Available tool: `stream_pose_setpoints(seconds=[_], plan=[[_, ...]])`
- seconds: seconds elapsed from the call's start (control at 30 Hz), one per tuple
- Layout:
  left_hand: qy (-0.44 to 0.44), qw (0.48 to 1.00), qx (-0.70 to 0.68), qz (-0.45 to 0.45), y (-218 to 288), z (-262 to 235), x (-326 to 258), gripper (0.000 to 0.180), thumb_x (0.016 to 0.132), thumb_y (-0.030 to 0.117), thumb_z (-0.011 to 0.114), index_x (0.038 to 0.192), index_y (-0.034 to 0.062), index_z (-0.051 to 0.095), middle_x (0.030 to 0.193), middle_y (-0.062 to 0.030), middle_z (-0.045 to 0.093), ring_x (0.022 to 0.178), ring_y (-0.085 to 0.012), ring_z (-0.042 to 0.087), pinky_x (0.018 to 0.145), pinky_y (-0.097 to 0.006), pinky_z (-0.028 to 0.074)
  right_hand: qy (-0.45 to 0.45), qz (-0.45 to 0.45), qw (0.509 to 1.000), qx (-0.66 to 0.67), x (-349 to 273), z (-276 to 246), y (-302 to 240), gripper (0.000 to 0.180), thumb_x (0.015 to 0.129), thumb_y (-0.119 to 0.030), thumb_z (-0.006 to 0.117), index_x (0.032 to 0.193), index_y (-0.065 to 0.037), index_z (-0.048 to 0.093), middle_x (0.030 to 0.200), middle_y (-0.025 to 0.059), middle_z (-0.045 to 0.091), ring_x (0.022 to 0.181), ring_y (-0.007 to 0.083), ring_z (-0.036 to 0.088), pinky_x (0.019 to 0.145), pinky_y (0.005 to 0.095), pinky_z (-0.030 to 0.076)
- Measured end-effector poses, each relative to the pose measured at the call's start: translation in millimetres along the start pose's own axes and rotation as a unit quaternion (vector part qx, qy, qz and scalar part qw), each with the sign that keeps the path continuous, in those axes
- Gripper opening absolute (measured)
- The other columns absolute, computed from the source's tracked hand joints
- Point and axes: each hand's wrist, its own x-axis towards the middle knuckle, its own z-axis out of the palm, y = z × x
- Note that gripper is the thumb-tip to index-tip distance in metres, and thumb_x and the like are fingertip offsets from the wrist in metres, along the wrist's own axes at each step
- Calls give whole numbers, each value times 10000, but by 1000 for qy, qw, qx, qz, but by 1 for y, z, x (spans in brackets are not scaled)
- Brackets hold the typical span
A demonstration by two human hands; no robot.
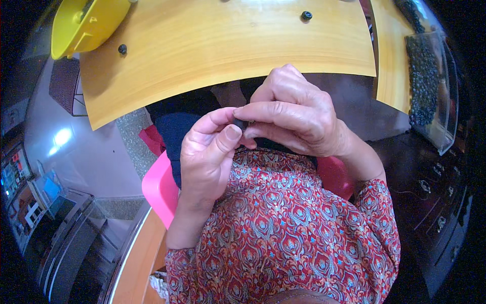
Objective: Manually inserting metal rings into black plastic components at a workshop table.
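Observation:
My left hand and my right hand meet in front of my chest, near the table's close edge. Between the left thumb and forefinger sits a small dark piece, mostly covered by the fingers. The right thumb and forefinger pinch at the same piece from the other side. Its exact kind cannot be made out. Beyond the hands, a small black round part with a ring-like top lies on the table, and another small black part lies farther left.
A yellow plastic tub stands tilted at the wooden table's far left. On the right, a clear bin holds many small black parts. Pink chair sides flank me.

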Motion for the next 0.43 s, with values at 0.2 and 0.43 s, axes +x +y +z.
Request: stream_pose_setpoints(seconds=[0.2, 0.43], plan=[[2, 1000, -17, 23, 0, 7, -1, 282, 943, 210, 543, 1112, -16, 561, 1008, -126, 617, 855, -190, 609, 762, -341, 512, 13, 58, 989, 139, 1, -1, 3, 276, 700, -95, 768, 953, -13, 695, 769, 71, 632, 695, 188, 607, 596, 278, 470], [-65, 997, -47, 23, -3, -6, 2, 281, 947, 236, 535, 1112, 10, 561, 991, -118, 615, 854, -193, 603, 777, -341, 511, -6, 102, 970, 222, 2, -8, 4, 242, 726, -28, 738, 964, -10, 696, 814, 79, 643, 729, 200, 610, 638, 280, 476]])
